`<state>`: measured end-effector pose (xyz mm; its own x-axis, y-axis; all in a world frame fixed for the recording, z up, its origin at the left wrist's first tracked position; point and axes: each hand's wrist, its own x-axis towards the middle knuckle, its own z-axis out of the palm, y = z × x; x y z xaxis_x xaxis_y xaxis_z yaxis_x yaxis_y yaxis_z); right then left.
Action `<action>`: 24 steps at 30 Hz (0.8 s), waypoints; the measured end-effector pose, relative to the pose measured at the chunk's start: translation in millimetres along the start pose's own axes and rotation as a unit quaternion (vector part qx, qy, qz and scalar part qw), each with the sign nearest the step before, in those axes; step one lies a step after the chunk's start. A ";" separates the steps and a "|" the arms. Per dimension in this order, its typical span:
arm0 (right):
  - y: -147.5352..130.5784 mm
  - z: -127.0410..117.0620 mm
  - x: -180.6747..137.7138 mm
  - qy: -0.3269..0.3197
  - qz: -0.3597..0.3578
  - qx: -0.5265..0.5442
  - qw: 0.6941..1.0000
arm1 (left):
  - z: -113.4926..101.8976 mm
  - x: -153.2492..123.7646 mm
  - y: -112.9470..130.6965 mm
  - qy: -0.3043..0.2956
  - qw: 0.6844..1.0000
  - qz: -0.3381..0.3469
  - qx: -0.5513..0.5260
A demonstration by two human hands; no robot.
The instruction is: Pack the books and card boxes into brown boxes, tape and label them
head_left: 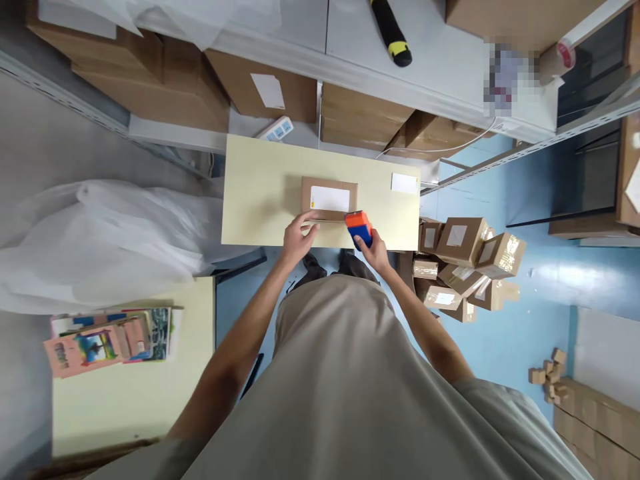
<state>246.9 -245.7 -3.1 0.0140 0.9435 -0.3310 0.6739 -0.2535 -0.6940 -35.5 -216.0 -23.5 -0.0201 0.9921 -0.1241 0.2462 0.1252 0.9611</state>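
A small cardboard box (306, 193) with a white label (330, 199) on its top lies on the pale yellow table (260, 200). My left hand (299, 238) is at the box's near left edge, its fingertips at the cardboard and its thumb apart from the fingers. In my right hand (374, 252) is an orange-and-blue handheld device (359, 227), gripped by its blue lower part. The device's orange end is beside the box's near right corner. Its exact kind is not clear. Another white label (405, 183) lies at the table's right side.
A shelf above the table holds a black-and-yellow cutter (393, 37) and a tape roll (557, 60). Large cartons (365, 117) stand behind the table. Labelled boxes (460, 240) are piled on the right floor. Books (110, 337) and a translucent plastic sheet (110, 240) are at left.
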 end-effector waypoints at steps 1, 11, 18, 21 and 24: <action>0.8 -4.2 -5.1 -0.015 -0.022 -0.047 0.999 | 0.1 -7.3 11.1 -0.022 1.000 0.008 -0.011; 3.1 -70.2 -0.8 -0.192 -0.223 -0.276 0.915 | 26.8 -43.9 70.2 -0.059 0.996 0.023 0.056; 39.1 -115.7 8.6 -0.233 -0.257 -0.302 0.888 | 90.6 -49.1 72.2 -0.037 0.994 0.058 0.087; 50.7 -131.4 8.5 -0.246 -0.245 -0.318 0.882 | 119.0 -50.2 65.6 -0.025 0.994 0.036 0.103; 59.0 -142.2 10.1 -0.248 -0.210 -0.341 0.882 | 145.5 -52.6 50.8 -0.013 0.994 0.019 0.105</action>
<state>391.9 -220.9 43.5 -0.5529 0.6720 -0.4927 0.8333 0.4428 -0.3310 119.0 -263.5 -4.0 0.0186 0.9951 -0.0973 0.4430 0.0791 0.8930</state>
